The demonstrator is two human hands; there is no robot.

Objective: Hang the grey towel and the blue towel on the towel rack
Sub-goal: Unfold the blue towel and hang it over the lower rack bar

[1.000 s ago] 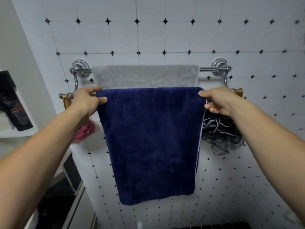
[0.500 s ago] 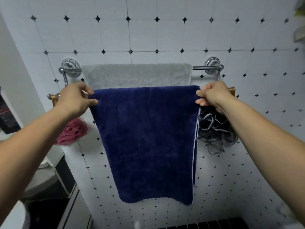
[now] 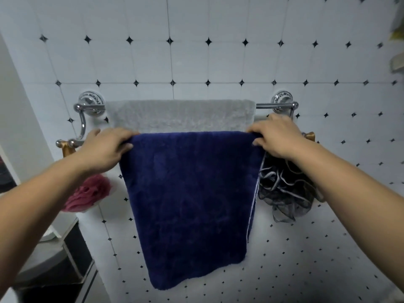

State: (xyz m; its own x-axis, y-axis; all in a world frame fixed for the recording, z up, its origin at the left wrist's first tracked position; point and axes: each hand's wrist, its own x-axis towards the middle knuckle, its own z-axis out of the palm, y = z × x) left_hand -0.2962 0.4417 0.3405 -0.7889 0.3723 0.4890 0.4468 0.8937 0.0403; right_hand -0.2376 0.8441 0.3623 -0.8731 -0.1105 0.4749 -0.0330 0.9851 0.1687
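A chrome two-bar towel rack (image 3: 276,104) is fixed to the tiled wall. The grey towel (image 3: 181,115) hangs over its rear, upper bar. The blue towel (image 3: 192,200) drapes over the front, lower bar and hangs down long. My left hand (image 3: 105,149) lies on the blue towel's top left corner, fingers curled over the fold with the thumb in front. My right hand (image 3: 275,136) holds the top right corner the same way, fingers over the edge. The front bar itself is hidden under the towel and my hands.
A pink bath puff (image 3: 87,194) hangs from the rack's left end and a black mesh puff (image 3: 286,193) from its right end. A white shelf unit (image 3: 65,228) stands at lower left against the wall. Something sits at the upper right edge (image 3: 396,62).
Both hands shifted slightly inward onto the blue towel's top corners, with fingers now lying over the fold. The camera view moved a little; the towels stayed on their bars.
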